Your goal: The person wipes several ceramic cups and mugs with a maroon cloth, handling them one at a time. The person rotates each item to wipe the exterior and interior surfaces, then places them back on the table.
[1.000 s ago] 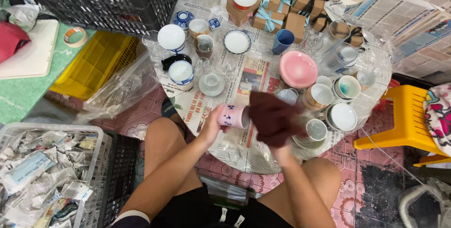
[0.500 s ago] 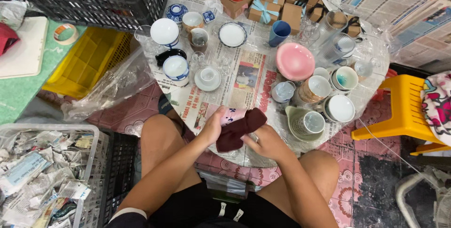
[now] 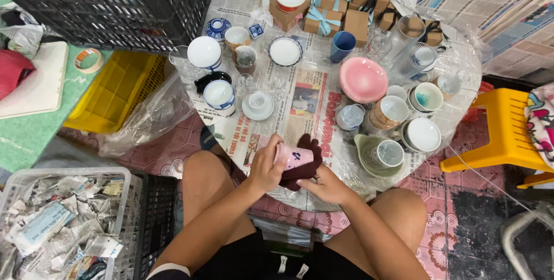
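Cup (image 3: 292, 156), pink with small dark marks, lies on its side over the near edge of the table (image 3: 323, 112), between both hands above the knees. Left hand (image 3: 266, 167) wraps around its base end, fingers curled tight. Right hand (image 3: 326, 185) is cupped under a dark maroon cloth (image 3: 303, 167), pressing it against the cup; cloth wraps the cup's underside and far end.

Table is round, covered in newspaper under clear plastic, crowded with crockery. Floor has pink patterned tiles.

Counts, roughly: one pink bowl (image 3: 363, 79) upside down, one blue mug (image 3: 342, 45), one saucer (image 3: 258, 105) with a small cup on it, about five brown gift boxes (image 3: 340, 3) with ribbons at the far edge; other cups and bowls too many to count surely.

One black crate (image 3: 115, 3) far left, one yellow tray (image 3: 115, 92) beneath it, one white basket (image 3: 63, 222) of crumpled newspaper near left, one yellow stool (image 3: 502, 124) right, one tape roll (image 3: 89, 59) on a green surface.
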